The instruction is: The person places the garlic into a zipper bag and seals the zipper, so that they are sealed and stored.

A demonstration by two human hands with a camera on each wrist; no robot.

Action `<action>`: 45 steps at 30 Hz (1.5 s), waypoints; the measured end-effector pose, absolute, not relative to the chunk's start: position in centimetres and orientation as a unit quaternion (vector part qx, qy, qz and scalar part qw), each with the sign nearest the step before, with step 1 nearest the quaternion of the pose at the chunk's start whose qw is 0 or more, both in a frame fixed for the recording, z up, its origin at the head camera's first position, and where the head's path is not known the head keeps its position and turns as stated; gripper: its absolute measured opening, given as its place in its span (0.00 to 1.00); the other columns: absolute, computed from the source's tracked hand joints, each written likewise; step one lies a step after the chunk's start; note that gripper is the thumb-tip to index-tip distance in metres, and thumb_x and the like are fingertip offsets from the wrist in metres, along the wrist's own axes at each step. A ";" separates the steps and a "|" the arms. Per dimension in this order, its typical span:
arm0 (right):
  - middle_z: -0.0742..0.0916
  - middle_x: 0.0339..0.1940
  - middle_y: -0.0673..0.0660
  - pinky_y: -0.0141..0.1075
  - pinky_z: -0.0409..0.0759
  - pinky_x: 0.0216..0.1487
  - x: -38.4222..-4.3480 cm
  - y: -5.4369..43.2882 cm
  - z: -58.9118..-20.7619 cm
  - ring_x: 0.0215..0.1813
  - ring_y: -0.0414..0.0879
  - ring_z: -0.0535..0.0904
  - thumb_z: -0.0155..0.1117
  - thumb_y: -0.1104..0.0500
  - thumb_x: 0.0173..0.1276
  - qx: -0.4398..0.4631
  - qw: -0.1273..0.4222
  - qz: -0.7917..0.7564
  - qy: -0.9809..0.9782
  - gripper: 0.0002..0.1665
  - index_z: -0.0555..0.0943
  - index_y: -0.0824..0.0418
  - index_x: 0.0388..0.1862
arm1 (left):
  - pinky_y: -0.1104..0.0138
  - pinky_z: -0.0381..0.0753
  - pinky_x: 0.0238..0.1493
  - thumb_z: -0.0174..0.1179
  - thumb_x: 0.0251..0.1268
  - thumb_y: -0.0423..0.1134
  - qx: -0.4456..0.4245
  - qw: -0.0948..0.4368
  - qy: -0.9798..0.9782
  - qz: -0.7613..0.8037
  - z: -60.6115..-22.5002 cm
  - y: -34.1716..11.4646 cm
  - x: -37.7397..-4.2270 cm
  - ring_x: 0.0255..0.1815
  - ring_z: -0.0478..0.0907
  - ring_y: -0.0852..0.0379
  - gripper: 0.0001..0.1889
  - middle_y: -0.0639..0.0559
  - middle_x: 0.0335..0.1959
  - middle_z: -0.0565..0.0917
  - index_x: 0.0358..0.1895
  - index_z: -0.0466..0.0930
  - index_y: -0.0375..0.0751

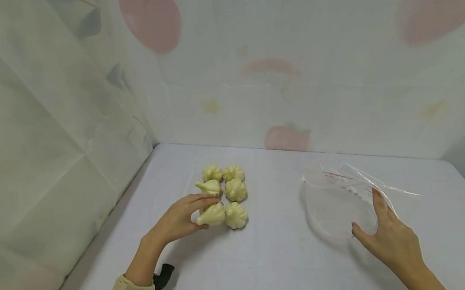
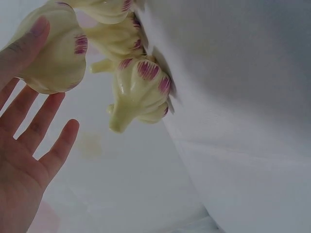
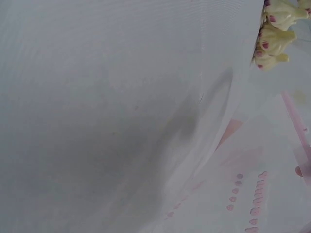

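Note:
My left hand [image 1: 178,219] pinches a pale garlic bulb [image 1: 212,215] between thumb and fingers, its stem pointing left. Purple strokes mark the held garlic bulb [image 2: 58,58] in the left wrist view, where the ring and little fingers are spread away from it. Beside it several more garlic bulbs [image 1: 235,190] stand close together in two columns. On the right, a clear plastic bag [image 1: 335,205] with red print gapes on the table. My right hand [image 1: 392,237] is at its near right side, thumb and index finger straight and spread; the other fingers are hidden.
The white-covered table [image 1: 276,253] meets a fruit-patterned curtain [image 1: 228,103] at the back. Another pale curtain [image 1: 28,160] runs along the left edge. A black object [image 1: 164,276] shows beside the left sleeve.

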State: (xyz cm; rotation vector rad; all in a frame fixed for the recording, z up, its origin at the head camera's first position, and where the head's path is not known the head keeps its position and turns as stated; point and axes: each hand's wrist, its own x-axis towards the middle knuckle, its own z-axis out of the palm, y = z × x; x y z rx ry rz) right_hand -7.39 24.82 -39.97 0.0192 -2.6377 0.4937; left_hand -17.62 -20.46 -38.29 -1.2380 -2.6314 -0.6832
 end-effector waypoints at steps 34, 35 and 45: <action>0.75 0.59 0.78 0.32 0.54 0.09 -7.6 24.6 -40.2 0.13 0.41 0.52 0.69 0.50 0.51 0.014 0.226 0.167 -0.959 0.55 0.57 0.69 0.74 | 0.55 0.78 0.55 0.81 0.36 0.36 -0.457 0.130 -0.850 -0.228 -36.6 -18.7 -17.7 0.57 0.77 0.48 0.37 0.48 0.57 0.80 0.59 0.79 0.41; 0.75 0.59 0.77 0.33 0.54 0.09 -7.6 24.6 -40.1 0.13 0.41 0.52 0.69 0.50 0.51 0.012 0.226 0.166 -0.960 0.55 0.57 0.69 0.74 | 0.55 0.78 0.55 0.81 0.37 0.36 -0.458 0.132 -0.849 -0.227 -36.6 -18.7 -17.7 0.57 0.77 0.48 0.37 0.48 0.57 0.81 0.59 0.79 0.41; 0.76 0.59 0.78 0.35 0.57 0.10 -7.4 24.6 -40.1 0.13 0.44 0.56 0.69 0.50 0.51 0.003 0.224 0.168 -0.960 0.55 0.57 0.68 0.75 | 0.54 0.77 0.55 0.80 0.38 0.37 -0.474 0.134 -0.840 -0.229 -36.0 -17.7 -17.7 0.57 0.77 0.48 0.37 0.46 0.56 0.81 0.59 0.79 0.42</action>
